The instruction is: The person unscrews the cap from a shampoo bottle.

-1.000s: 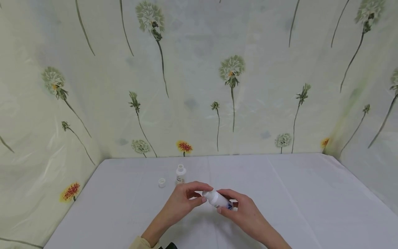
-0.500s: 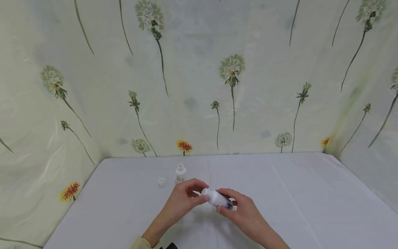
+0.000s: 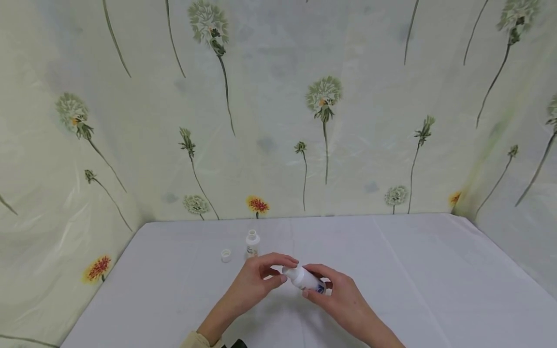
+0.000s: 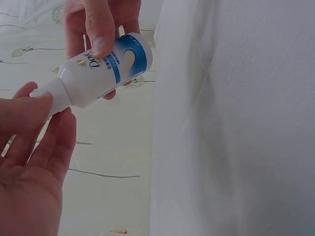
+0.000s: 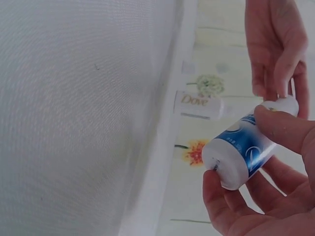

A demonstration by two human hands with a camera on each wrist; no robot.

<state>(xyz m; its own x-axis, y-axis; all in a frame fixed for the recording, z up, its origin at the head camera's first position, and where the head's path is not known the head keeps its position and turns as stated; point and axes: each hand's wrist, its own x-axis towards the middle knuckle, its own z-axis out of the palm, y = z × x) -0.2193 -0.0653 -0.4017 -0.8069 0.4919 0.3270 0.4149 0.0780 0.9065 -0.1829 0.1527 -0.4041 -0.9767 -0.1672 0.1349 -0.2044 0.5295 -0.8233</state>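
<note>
A small white Dove bottle (image 3: 306, 279) with a blue label is held above the table, tilted with its cap toward the left. My right hand (image 3: 344, 296) grips its lower body, thumb on the near side and fingers around the far side. My left hand (image 3: 257, 278) has thumb and fingers around the white cap (image 4: 59, 94) at the bottle's top. In the right wrist view, a right fingertip lies at the bottle's base (image 5: 225, 164). Behind the left hand stands a second white bottle (image 3: 252, 243), upright with an uncapped neck.
A loose white cap (image 3: 226, 255) lies left of the standing bottle. White cloth covers the table (image 3: 391, 270). A flower-printed sheet (image 3: 278, 106) hangs behind the table and along both sides.
The left fingers shift around the cap: the index finger draws back and the thumb moves forward, then the index finger reaches over again. The right hand stays nearly still with the bottle.
</note>
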